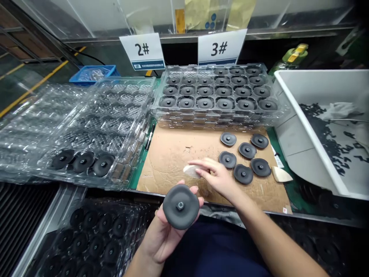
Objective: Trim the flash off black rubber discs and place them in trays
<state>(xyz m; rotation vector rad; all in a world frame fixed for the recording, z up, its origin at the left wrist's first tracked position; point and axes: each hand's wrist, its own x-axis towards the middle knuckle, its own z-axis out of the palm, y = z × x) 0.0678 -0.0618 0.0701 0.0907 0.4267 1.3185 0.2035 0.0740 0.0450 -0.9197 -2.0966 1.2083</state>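
Note:
My left hand [165, 240] grips a round black rubber disc [188, 215] from below, its face with the small central stud turned up toward me. Between the fingers and thumb of my right hand [219, 177] is a white pad [190, 171], held above the cardboard sheet [170, 148] and apart from the disc. Several more black discs [243, 174] lie stud up on the cardboard to the right of that hand. A cream sponge wedge [281, 174] rests by the cardboard's right edge.
Behind the cardboard stands a stack of clear trays [213, 119] holding many discs. Another clear tray [131, 134] at left has three discs in its front row. A white bin [313, 142] with black scraps borders the right. Below left is a disc-filled tray [129, 211].

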